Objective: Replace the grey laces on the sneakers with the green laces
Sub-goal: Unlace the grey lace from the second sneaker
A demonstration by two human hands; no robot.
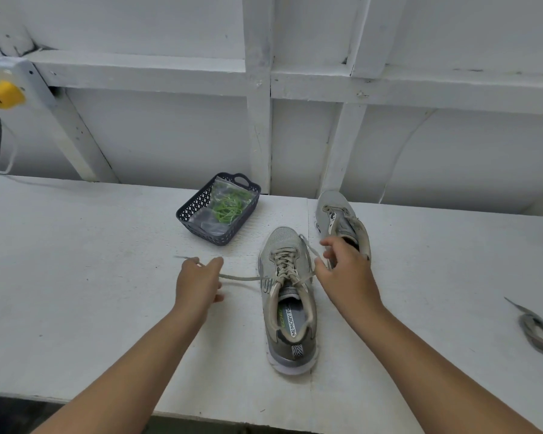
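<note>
Sneaker in grey, toe pointing away, on the white tabletop, its grey lace still threaded through the eyelets. Left hand pinches one free end, drawn out leftward; right hand pinches the other end beside the shoe's right side. Second sneaker lies just behind the right hand. Green laces, bagged, sit in the dark basket behind. Removed grey lace lies coiled at far right.
</note>
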